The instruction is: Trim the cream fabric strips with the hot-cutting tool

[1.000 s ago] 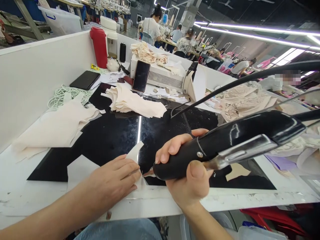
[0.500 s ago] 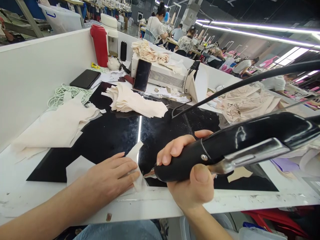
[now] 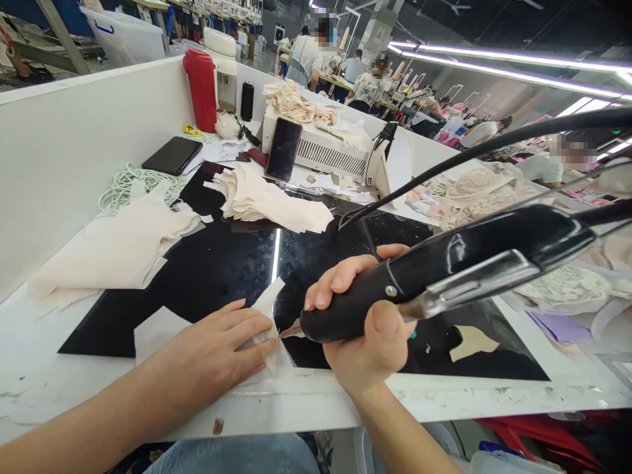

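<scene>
My left hand (image 3: 212,349) lies flat, fingers stretched out, on a pale fabric piece (image 3: 269,296) near the table's front edge. Part of the fabric is hidden beneath the fingers. My right hand (image 3: 360,345) is wrapped round a corded black hand tool (image 3: 459,257) with a metal lever along its side. Its thin metal tip points left and meets the fabric's right edge, close to my left fingertips. Under both hands is a glossy black plate (image 3: 232,263). Another pale sheet (image 3: 158,332) sticks out behind my left wrist.
Stacks of cream fabric lie at left (image 3: 113,243) and back centre (image 3: 261,197). A phone (image 3: 284,148) leans on a white vented box (image 3: 326,155). The tool's black cable (image 3: 474,155) arcs across the right. A small cream scrap (image 3: 471,343) lies on the plate's right side.
My right hand has moved the tool slightly left and up, and its tip now shows at the fabric edge. My left hand keeps its place on the fabric.
</scene>
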{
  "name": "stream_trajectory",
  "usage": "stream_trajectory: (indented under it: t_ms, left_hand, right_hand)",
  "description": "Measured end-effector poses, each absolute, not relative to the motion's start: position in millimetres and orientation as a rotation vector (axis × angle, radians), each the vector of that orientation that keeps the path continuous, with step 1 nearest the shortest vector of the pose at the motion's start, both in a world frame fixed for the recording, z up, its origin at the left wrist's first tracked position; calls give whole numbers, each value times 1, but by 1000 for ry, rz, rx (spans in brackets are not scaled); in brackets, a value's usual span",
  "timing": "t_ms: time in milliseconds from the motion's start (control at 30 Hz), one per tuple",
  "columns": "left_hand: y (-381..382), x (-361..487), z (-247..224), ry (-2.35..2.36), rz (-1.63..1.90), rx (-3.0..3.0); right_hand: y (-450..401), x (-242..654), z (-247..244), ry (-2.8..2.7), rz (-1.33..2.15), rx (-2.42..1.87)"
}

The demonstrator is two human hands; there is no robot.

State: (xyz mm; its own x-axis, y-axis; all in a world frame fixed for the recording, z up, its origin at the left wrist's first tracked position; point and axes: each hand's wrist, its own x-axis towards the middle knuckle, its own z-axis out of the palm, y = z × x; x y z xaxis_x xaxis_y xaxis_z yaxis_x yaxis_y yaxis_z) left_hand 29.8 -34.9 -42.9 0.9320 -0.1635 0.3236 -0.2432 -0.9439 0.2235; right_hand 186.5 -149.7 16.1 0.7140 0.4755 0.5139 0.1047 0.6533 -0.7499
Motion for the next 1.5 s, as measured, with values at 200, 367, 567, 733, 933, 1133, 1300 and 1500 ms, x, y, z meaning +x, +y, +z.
stream_trajectory:
  t_ms: [200, 367, 567, 733, 933, 1133, 1300, 1500]
  left_hand:
    - [-35, 28, -46, -278, 485, 2835]
    - [-36, 28, -46, -262, 500, 2817]
    - [-34, 30, -46, -256, 529, 2803]
    - [-51, 25, -48, -204, 541, 2905]
    - [-79, 15, -40, -158, 606, 2998]
    - [-44, 39, -30, -251, 632, 2900]
    - [-20, 56, -37, -385, 555, 2836]
    - [-12, 52, -42, -323, 344, 2740]
  right_hand:
    - [-146, 187, 18, -741, 234, -860]
    - [-139, 188, 18, -742, 177, -873]
    - [-137, 187, 14, -762, 199, -900]
    - [-142, 184, 16, -760, 220, -911]
    - [-155, 181, 20, -793, 255, -908]
    - [-157, 181, 20, -763, 234, -928]
    - [-155, 181, 20, -780, 222, -917]
    - [-156, 183, 20, -783, 239, -935]
